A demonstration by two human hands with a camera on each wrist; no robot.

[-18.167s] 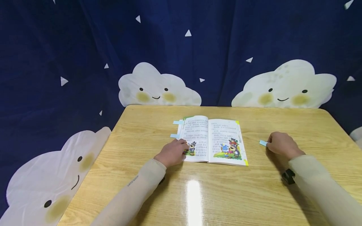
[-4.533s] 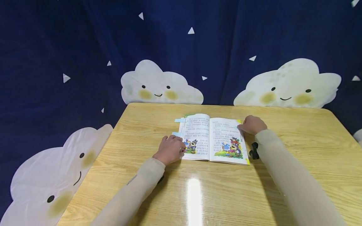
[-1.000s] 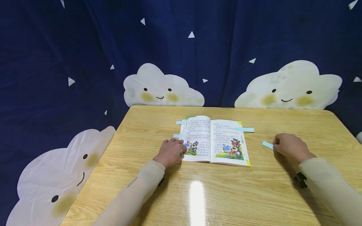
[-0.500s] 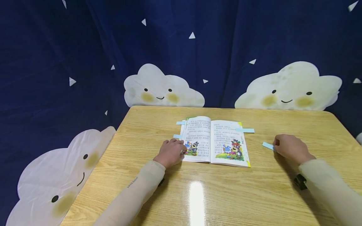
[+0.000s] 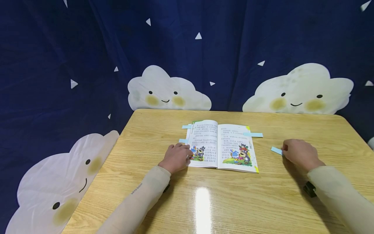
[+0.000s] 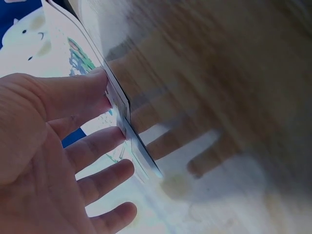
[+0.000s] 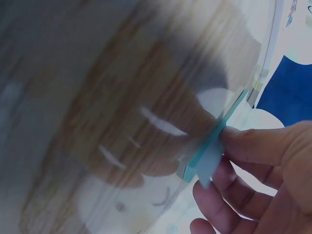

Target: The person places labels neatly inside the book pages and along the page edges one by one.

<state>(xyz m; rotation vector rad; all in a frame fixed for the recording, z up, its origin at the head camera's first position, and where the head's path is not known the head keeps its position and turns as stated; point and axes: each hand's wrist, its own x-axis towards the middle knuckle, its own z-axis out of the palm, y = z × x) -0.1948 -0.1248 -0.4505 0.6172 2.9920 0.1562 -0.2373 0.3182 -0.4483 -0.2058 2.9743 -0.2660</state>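
An open picture book (image 5: 232,135) lies on the wooden table, text and cartoon animals on both pages. My left hand (image 5: 176,157) rests at its lower left edge; in the left wrist view the thumb lies on the page and the other fingers are spread, nearly straight, at the book's edge. To the right of the book, my right hand (image 5: 301,153) is at a pad of light blue sticky notes (image 5: 276,150). In the right wrist view, thumb and finger pinch a lifted sheet (image 7: 210,161) of the teal-edged pad (image 7: 229,116). A light blue sticky note (image 5: 253,134) juts from the right page.
Two more light blue sticky notes, an upper one (image 5: 186,126) and a lower one (image 5: 183,141), stick out past the book's left edge. Glossy wooden table (image 5: 245,201) surrounds the book. Behind it hangs a dark blue curtain (image 5: 228,48) with white clouds.
Since 4.5 s ago, my right hand has gone from the book's right edge to the pad, leaving a sticky note on the right page. Over the last second, hardly anything moves; my left hand stays put.
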